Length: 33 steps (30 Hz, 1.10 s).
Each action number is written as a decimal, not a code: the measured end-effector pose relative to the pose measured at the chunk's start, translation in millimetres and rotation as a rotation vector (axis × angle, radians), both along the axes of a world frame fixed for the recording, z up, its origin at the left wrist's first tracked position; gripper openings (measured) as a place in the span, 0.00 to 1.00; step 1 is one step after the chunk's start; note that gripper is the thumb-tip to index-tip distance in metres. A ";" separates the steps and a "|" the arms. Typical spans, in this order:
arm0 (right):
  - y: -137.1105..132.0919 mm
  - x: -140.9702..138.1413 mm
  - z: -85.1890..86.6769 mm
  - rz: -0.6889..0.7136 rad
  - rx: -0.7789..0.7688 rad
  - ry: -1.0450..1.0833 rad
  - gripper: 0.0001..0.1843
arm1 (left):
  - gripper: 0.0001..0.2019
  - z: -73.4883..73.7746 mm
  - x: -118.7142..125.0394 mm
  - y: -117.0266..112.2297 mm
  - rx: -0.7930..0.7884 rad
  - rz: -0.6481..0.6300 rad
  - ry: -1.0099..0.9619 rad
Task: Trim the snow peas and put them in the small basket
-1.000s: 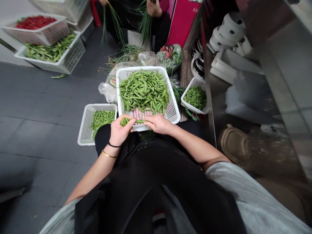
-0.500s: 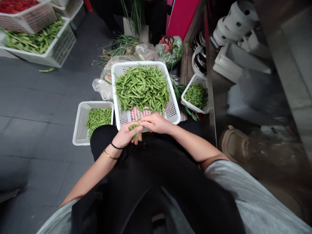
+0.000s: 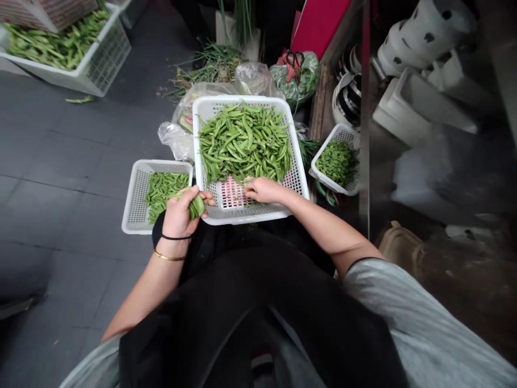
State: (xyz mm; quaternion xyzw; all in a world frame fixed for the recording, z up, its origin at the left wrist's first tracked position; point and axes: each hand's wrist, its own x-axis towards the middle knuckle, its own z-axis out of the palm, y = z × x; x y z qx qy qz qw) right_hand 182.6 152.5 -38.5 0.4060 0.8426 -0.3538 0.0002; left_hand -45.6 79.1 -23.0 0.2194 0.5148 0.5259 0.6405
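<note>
Grey tiles covered the floor, and a pink panel stood at the back. White tubs were stacked at the right, and at the upper left a crate of long green vegetables had another crate resting on it.

Directly before the person's apron sat the big basket, white and perforated, with a heap of pods filling its far and middle parts. Red showed through the holes of its barer near part. Beside it on the left, the small basket held more pods.

The left hand, with a black band and a gold bangle at the wrist, was at the big basket's near left corner, its grip closed around a few green pods. The right hand reached into the big basket at the near edge of the heap, fingers bent; whether its grip had a pod could not be told.

A side basket of chopped greens stood to the right. Behind the big basket lay clear bags, loose stalks and a bag of leaves with scissors on top.
</note>
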 end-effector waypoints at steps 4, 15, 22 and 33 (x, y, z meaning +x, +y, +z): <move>-18.3 -26.2 13.9 -0.045 -0.223 0.442 0.30 | 0.13 5.9 14.5 -3.7 -0.005 -0.124 -0.047; -29.3 22.2 26.9 -0.225 -0.368 0.340 0.12 | 0.10 11.9 -4.3 -9.6 0.127 0.091 0.022; -0.5 -12.1 -5.2 0.039 0.194 -0.257 0.21 | 0.13 12.2 -5.4 -12.8 -0.047 -0.206 -0.258; 4.7 12.9 -1.8 -0.287 0.418 -0.147 0.17 | 0.08 2.3 18.6 -20.8 -0.066 -0.415 -0.401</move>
